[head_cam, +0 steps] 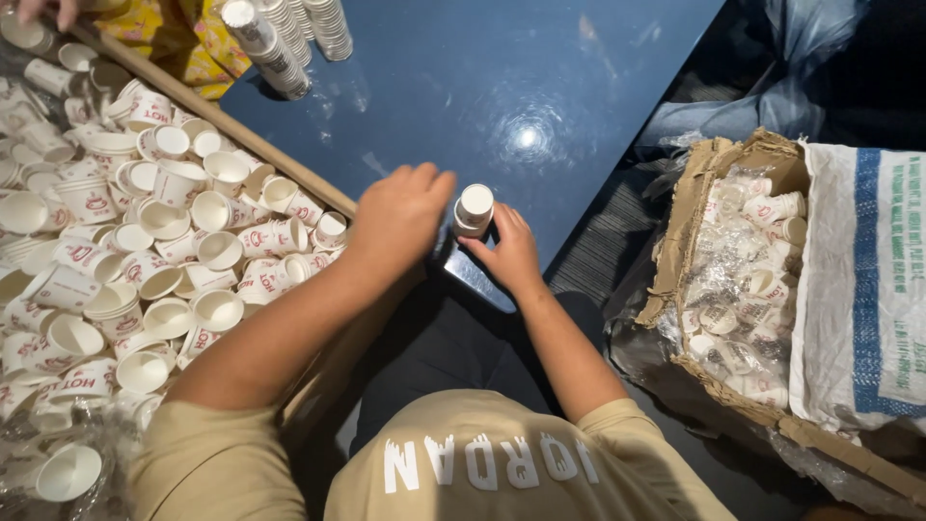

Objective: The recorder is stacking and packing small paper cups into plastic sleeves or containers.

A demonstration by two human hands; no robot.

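Note:
A short stack of small white paper cups [474, 208] stands at the near edge of the dark blue table [502, 87]. My right hand [508, 255] grips the stack from the near right side, fingers wrapped around its lower part. My left hand [399, 218] is curled against the stack's left side, knuckles up, and hides the bottom of the stack. Only the top cup shows clearly between the two hands.
A large wooden-rimmed tray [241, 135] at the left holds many loose white cups with red print. Several cup stacks [280, 39] lie at the table's far edge. A torn cardboard box [694, 193] of bagged cups and a white woven sack [858, 280] sit at the right. Another person's hand [43, 10] shows at the top left.

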